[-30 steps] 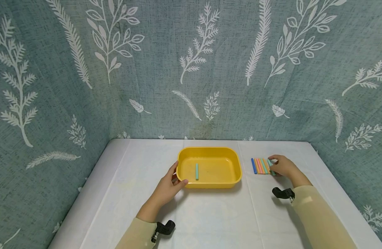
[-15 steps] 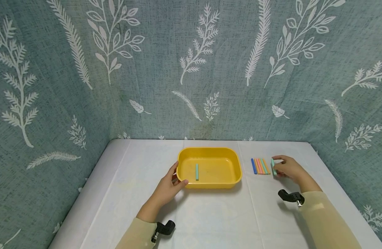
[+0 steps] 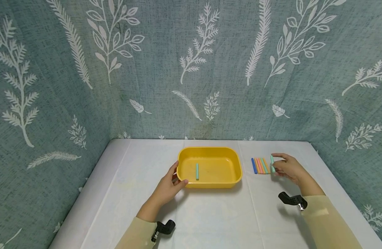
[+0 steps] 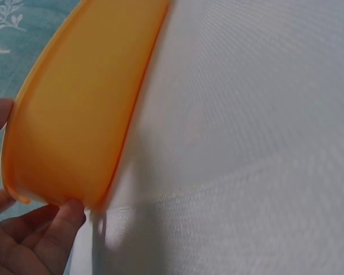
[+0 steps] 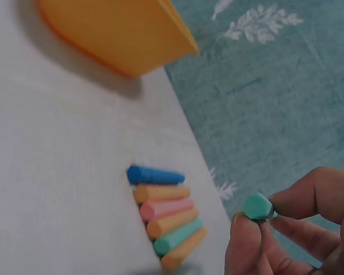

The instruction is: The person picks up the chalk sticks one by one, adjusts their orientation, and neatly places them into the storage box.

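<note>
On the white table (image 3: pixel 209 214), the yellow tray (image 3: pixel 216 167) looks light, stiff and smooth enough to slide, best steadied by its rim, and the left hand (image 3: pixel 167 188) grips it at its left front corner. The right hand (image 3: pixel 290 169) pinches 1 green chalk-like stick (image 5: pixel 257 206) between thumb and fingers, just right of the row of 6 sticks (image 5: pixel 172 222), while 1 more green stick (image 3: pixel 197 172) lies inside the tray. Such sticks are probably light, rigid, slightly dusty and easily snapped, so a gentle hold around mid-length should suit them better than squeezing the ends.
</note>
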Demonstrator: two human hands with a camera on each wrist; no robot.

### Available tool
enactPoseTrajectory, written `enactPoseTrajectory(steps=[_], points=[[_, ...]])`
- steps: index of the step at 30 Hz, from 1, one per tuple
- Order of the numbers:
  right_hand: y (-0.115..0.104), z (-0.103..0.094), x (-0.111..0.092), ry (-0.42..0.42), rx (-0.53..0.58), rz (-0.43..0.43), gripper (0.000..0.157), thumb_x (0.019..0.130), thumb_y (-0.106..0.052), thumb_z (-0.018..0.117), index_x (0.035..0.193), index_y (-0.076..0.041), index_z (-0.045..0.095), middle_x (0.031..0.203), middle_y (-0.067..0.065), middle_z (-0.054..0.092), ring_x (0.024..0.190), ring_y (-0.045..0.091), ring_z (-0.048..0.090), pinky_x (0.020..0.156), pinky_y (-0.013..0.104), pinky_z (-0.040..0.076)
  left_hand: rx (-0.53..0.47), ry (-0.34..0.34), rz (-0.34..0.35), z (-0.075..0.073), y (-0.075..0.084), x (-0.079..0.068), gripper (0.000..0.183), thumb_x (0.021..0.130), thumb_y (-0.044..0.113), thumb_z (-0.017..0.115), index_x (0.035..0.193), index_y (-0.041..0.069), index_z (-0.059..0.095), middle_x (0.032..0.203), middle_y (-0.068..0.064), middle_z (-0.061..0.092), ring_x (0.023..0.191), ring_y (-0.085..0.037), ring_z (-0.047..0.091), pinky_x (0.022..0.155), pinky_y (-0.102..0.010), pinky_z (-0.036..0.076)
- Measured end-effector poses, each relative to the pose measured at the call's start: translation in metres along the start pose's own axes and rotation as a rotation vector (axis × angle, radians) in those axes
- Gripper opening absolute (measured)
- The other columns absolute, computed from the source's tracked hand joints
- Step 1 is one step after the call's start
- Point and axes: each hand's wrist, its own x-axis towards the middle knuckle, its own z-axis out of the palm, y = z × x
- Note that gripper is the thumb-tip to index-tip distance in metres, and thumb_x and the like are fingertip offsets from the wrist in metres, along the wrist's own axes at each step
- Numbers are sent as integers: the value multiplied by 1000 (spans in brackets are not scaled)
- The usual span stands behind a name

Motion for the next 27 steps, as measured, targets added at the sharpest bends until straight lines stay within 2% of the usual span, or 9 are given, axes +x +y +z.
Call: enactPoseTrajectory(steps=[4, 8, 15, 27], points=[[-7, 4, -5, -8, 23, -15, 61, 90, -10, 53, 144, -4, 24, 111, 22, 51, 87, 23, 61, 76, 37, 55, -1, 1, 3, 0, 0, 0, 84, 84, 30, 69, 149, 24, 16, 146, -8, 32, 124, -25, 45, 94, -31, 46], [-14, 9, -8, -17, 36, -29, 61, 90, -9, 52, 144, -3, 26, 111, 22, 52, 86, 23, 60, 78, 39, 55, -4, 2, 3, 0, 1, 0, 84, 84, 31, 69, 149, 24, 16, 146, -8, 32, 124, -26, 45, 95, -31, 45], [-27, 17, -14, -34, 54, -57, 61, 89, -8, 52, 143, -3, 26, 106, 16, 54, 83, 21, 58, 78, 41, 54, -6, 1, 4, 0, 2, 0, 83, 84, 31, 68, 148, 24, 16, 146, -8, 32, 123, -25, 46, 94, -30, 46], [-53, 31, -28, -76, 83, -107, 60, 91, -9, 53, 144, -6, 26, 100, 10, 54, 78, 17, 54, 75, 36, 54, -19, -1, -3, 0, 2, -1, 83, 84, 30, 68, 149, 23, 16, 146, -9, 31, 124, -26, 45, 94, -31, 46]])
